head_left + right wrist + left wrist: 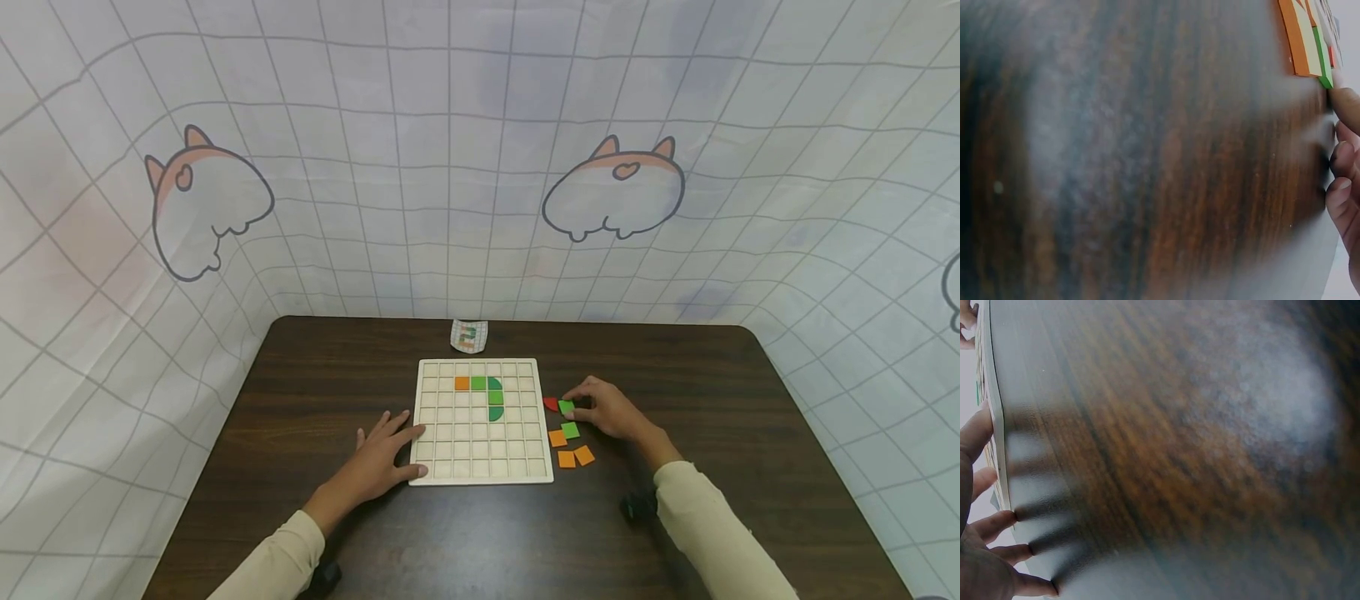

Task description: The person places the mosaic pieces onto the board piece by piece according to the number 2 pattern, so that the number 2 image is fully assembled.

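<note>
1. Fingers point(582, 414) of the right hand point(613, 414) are drawn nearly together, thumb and forefinger pinching a bright green square tile point(566, 407) at its edges.
2. That tile is flat, smooth-looking and straight-sided. It sits right at the fingertips, on the desk's point(300, 408) dark streaked wood grain, just off the board's right edge.
3. Just beside it lies a red quarter-round piece point(551, 404); nearer the person are a second green square point(571, 430) and three loose orange squares point(566, 459).
4. Left of those lies the board point(462, 442), a pale, shallow grid of square cells with a raised rim. Up in its far rows it holds an orange square point(462, 383), a green square point(478, 383) and a dark green rounded piece point(494, 383) in a line, then another green square point(496, 398) and another dark green rounded piece point(496, 413) running down.
5. Over at the board's left edge, the left hand point(375, 465) is spread wide and grips nothing, thumb and forefinger resting on the rim.
6. Beyond the board is a small patterned paper point(468, 336), and behind the desk, grid-printed cloth point(420, 208) with cartoon animals.
</note>
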Motion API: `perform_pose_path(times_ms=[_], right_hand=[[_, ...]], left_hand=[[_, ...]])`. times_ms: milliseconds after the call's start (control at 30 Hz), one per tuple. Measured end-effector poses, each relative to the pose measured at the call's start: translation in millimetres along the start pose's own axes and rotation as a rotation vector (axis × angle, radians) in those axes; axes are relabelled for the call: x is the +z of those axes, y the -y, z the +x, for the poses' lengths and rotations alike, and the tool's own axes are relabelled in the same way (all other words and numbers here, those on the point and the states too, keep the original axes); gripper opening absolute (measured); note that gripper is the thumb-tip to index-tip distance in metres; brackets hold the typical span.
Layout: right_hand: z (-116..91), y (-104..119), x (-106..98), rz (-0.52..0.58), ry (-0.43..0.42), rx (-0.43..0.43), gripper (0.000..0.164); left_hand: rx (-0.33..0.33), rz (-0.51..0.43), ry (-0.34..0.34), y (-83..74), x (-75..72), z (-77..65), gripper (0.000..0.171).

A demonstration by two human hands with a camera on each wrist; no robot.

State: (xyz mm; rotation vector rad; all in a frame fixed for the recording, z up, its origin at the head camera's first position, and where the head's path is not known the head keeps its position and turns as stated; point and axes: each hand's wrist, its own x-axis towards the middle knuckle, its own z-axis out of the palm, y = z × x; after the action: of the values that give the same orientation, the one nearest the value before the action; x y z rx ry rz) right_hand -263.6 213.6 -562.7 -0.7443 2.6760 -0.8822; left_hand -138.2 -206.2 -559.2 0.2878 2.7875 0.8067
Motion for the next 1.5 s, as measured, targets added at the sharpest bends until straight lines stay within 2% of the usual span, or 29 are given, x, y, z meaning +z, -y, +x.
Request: perform_pose_path(times_ms=[333, 733, 1133, 1500], right_hand=[[1.0, 2.9, 2.5, 0.015, -0.037, 0.024, 0.030], [1.4, 11.2, 0.5, 0.150, -0.078, 0.089, 0.032], [4.8, 23.1, -0.3, 0.246, -0.139, 0.056, 0.031], [9.8, 38.1, 5.3, 0.349, -0.118, 0.064, 0.031]], left_hand=[[0.000, -0.011, 0.004, -1.6, -1.5, -2.0, 0.069], [-0.016, -0.002, 0.007, -1.5, -0.6, -0.1, 0.069], [-0.016, 0.007, 0.008, -3.7, -2.0, 0.6, 0.069], [-0.028, 0.008, 0.017, -3.2, -1.1, 2.8, 0.070]])
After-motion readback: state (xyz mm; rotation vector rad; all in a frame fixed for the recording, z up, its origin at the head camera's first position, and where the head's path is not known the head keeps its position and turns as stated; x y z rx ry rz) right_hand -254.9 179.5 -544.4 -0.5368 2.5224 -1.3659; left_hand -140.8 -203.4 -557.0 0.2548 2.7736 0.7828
